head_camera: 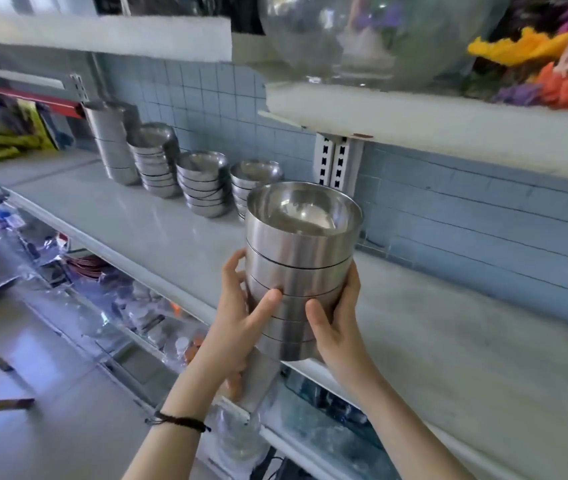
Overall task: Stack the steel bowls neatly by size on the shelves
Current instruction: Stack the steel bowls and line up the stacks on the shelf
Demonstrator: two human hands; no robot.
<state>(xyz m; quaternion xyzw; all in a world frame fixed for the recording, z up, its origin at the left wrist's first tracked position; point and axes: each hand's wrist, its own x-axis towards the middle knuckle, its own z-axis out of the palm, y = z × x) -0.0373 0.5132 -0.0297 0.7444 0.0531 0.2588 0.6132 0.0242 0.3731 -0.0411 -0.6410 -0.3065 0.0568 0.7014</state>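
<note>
A tall stack of several straight-sided steel bowls [301,261] is held upright at the front edge of the white middle shelf [449,334]. My left hand [241,317] grips its left side and my right hand [338,323] its right side. Farther back along the shelf stand three stacks of rounded steel bowls [256,178], [203,183], [154,161] in a row. At the far left of that row stands another tall stack of straight-sided bowls [113,143].
The upper shelf [414,116] overhangs close above and carries a large glass bowl [379,32] and colourful artificial flowers [552,64]. Lower shelves hold plastic-wrapped goods [130,306]. A slotted white upright [336,161] stands against the blue tiled wall behind the held stack.
</note>
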